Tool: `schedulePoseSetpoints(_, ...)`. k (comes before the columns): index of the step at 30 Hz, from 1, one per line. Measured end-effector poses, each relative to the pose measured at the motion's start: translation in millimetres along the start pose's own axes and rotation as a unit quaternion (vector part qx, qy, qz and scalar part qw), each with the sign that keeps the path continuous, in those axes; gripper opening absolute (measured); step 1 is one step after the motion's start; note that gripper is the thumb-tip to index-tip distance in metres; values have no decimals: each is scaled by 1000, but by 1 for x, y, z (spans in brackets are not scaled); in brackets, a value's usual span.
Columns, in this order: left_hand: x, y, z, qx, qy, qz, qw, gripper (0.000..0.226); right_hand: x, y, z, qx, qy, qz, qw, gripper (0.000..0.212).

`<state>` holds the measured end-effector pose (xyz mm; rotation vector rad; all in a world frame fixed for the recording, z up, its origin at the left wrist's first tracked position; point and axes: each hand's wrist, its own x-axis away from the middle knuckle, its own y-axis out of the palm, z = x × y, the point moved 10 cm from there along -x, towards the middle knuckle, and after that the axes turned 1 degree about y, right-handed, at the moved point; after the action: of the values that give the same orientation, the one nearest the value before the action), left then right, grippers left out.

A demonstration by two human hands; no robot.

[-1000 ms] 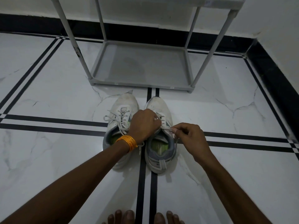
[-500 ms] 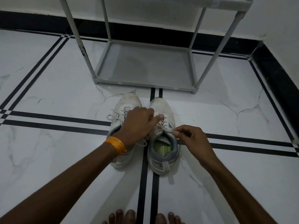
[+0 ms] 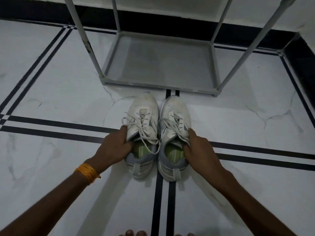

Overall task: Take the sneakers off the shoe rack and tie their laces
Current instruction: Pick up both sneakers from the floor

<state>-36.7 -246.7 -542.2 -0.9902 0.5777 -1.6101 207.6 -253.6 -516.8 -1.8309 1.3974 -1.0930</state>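
Two white sneakers with grey heels and green insoles stand side by side on the floor, toes pointing at the rack. My left hand (image 3: 113, 147) grips the outer collar of the left sneaker (image 3: 142, 116), thumb inside the opening. My right hand (image 3: 198, 149) grips the outer collar of the right sneaker (image 3: 175, 113) the same way. Both sneakers show bows in their white laces, with loose ends trailing over the left sneaker's opening.
The grey shoe rack (image 3: 160, 84) stands just beyond the sneakers, its bottom shelf bare, four poles rising out of view. The white marble floor (image 3: 59, 86) has black inlay lines. A black skirting runs along the walls, with a corner at the right. My toes show at the bottom edge.
Both hands have left the right sneaker's laces. The left hand moved to the left sneaker's collar and the right hand to the right sneaker's collar. The view shifted closer.
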Motion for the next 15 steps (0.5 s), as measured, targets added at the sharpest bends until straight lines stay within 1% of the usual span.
schedulePoseSetpoints(2,-3,-6,7,14,25,55,998,32,-8,1,0,-3,6,8,1000,52)
schedulePoseSetpoints(5,3,-11,21,27,68,96,993,34,-11,0,1,-10,13,10,1000,56)
schedulePoseSetpoints(9,18,-21,39,41,72,99,992,44,0,-10,-1,-17,22,-10,1000,68)
schedulePoseSetpoints(13,39,-52,67,66,66,106,990,39,19,-42,-13,-9,53,-33,998,76)
schedulePoseSetpoints(15,51,-78,85,68,60,105,990,41,29,-70,-26,-4,65,-42,997,77)
